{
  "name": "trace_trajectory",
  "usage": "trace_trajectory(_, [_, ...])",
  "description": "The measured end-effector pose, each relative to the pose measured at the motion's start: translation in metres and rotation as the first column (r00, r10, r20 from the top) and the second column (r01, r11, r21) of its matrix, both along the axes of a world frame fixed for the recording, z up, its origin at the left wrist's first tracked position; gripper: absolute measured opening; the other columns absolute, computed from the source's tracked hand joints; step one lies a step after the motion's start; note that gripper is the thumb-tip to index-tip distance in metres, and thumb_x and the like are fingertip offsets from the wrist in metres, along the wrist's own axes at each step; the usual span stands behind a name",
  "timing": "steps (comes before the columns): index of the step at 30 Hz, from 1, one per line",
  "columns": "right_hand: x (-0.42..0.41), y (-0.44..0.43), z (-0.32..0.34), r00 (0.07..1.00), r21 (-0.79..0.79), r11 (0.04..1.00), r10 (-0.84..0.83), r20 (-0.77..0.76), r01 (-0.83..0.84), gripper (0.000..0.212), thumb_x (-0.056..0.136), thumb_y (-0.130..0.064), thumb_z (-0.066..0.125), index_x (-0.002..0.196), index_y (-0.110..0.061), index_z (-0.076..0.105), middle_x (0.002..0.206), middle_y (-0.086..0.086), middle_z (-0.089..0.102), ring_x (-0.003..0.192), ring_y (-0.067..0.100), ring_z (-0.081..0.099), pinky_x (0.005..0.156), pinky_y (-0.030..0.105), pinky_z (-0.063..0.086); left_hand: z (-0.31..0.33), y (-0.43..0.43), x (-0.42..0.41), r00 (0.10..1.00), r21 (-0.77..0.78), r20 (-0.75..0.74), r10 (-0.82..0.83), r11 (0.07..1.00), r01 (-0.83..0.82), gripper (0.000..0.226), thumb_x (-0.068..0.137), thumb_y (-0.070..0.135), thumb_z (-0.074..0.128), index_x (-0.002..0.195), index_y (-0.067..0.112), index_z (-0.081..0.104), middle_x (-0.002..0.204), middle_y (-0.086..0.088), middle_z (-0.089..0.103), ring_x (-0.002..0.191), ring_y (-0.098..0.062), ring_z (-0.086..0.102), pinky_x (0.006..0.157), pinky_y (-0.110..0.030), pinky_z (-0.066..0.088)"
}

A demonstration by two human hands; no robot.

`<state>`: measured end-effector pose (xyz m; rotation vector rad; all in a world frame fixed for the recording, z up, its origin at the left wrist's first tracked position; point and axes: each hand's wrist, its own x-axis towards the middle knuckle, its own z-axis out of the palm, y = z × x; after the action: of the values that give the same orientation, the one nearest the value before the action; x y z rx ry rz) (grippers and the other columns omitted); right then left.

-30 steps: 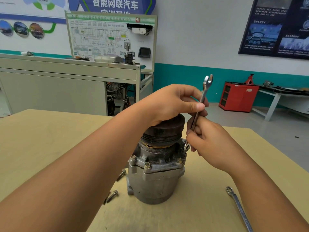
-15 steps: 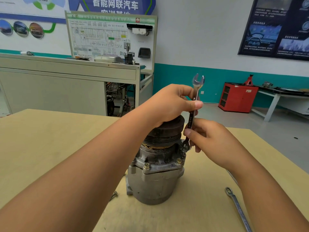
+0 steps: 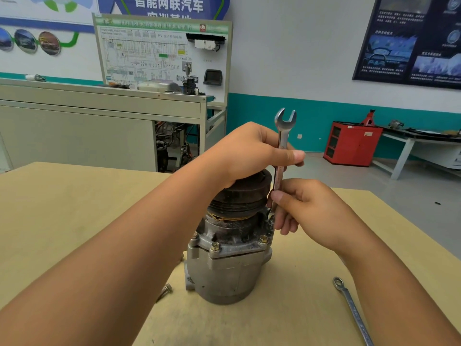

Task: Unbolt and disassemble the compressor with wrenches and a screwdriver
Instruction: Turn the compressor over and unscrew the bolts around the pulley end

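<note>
Compressor stands upright on the surface, directly beneath both hands. The left hand lies over the dark pulley on top, its thumb and fingers pinching the upper shaft of a wrench. The right hand pinches the same shaft lower down, just right of the pulley.

The wrench stands almost vertical, open end up, its lower end down at the housing's right rim. Any turn will probably have to swing the shaft sideways about that low end, and the right hand is nearer to it. Whether that end sits on a bolt head is hidden behind the right fingers.

Two flange bolts show in front. A loose bolt lies by the base, partly behind the left forearm. A second wrench lies to the right, cut off by the bottom edge of the view.
</note>
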<state>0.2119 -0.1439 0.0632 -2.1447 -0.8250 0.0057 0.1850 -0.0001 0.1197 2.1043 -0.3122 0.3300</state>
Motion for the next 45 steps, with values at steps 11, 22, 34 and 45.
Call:
trace_trajectory(11, [0.009, -0.001, -0.011, 0.995, 0.120, 0.990, 0.076, -0.057, -0.068, 0.058, 0.082, -0.059, 0.025, 0.081, -0.013, 0.060, 0.054, -0.006, 0.052, 0.054, 0.004, 0.047, 0.058, 0.018, 0.039, -0.001, 0.010, 0.003, 0.969, -0.068, -0.066, -0.236, 0.970, 0.232, 0.014, 0.088, 0.013, 0.062, 0.084, 0.023, 0.071, 0.082, 0.007, 0.073, 0.087, -0.006, 0.064, 0.086, -0.023, 0.049])
trace_trajectory(22, [0.007, 0.001, -0.010, 0.996, 0.136, 0.989, 0.057, 0.075, -0.067, 0.051, 0.077, -0.058, 0.031, 0.070, -0.017, 0.061, 0.047, -0.009, 0.047, 0.047, 0.000, 0.044, 0.050, 0.011, 0.035, -0.003, 0.008, 0.009, 0.976, -0.093, -0.034, -0.213, 0.973, 0.210, 0.014, 0.080, 0.012, 0.069, 0.069, 0.020, 0.067, 0.073, 0.006, 0.073, 0.079, -0.013, 0.067, 0.079, -0.021, 0.052])
trace_trajectory(34, [0.006, 0.001, -0.006, 0.996, 0.061, 0.998, 0.005, 0.093, -0.010, 0.018, 0.099, -0.028, 0.044, 0.083, -0.028, 0.052, 0.047, -0.004, 0.059, 0.038, 0.004, 0.049, 0.043, 0.013, 0.038, -0.004, 0.002, 0.011, 0.991, -0.104, 0.007, -0.133, 0.986, 0.133, 0.021, 0.082, 0.015, 0.070, 0.066, 0.014, 0.056, 0.071, 0.002, 0.072, 0.073, -0.014, 0.067, 0.074, -0.025, 0.052])
trace_trajectory(45, [0.009, 0.001, -0.009, 0.999, 0.109, 0.994, 0.026, -0.032, -0.023, 0.033, 0.100, -0.034, 0.036, 0.080, -0.016, 0.056, 0.050, -0.008, 0.055, 0.048, 0.002, 0.048, 0.056, 0.024, 0.038, -0.004, 0.004, 0.008, 0.990, -0.013, -0.025, -0.135, 0.991, 0.135, 0.013, 0.091, 0.013, 0.060, 0.091, 0.024, 0.067, 0.080, 0.007, 0.071, 0.075, -0.004, 0.063, 0.082, -0.023, 0.050])
